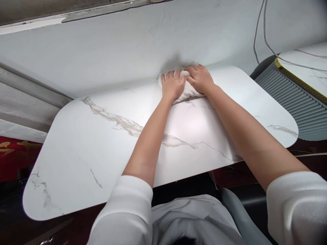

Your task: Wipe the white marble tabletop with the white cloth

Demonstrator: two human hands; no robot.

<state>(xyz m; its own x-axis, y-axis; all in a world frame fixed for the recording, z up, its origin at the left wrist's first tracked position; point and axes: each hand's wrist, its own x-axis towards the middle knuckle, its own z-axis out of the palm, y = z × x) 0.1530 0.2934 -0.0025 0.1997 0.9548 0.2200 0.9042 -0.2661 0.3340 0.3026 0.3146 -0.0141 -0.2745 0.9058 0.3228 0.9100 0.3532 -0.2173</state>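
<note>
A folded white cloth [190,91] lies at the far edge of a white marble-patterned tabletop [122,160], close against the wall. My left hand [173,84] grips its left part, fingers curved over the top and pointing toward the wall. Beside it, my right hand [200,77] holds the right part, with the fingers bent over the cloth's far side. Both arms reach forward across the tabletop, and the thumbs come near each other over the cloth. The undersides of both hands are hidden.
Behind the tabletop rises a pale wall [114,51] with a scuffed patch near the cloth. A ribbed grey cabinet [293,98] with a yellow edge stands right, with loose cables [265,37] above it. Red fabric [17,158] is at the left. A dark chair [255,204] shows below.
</note>
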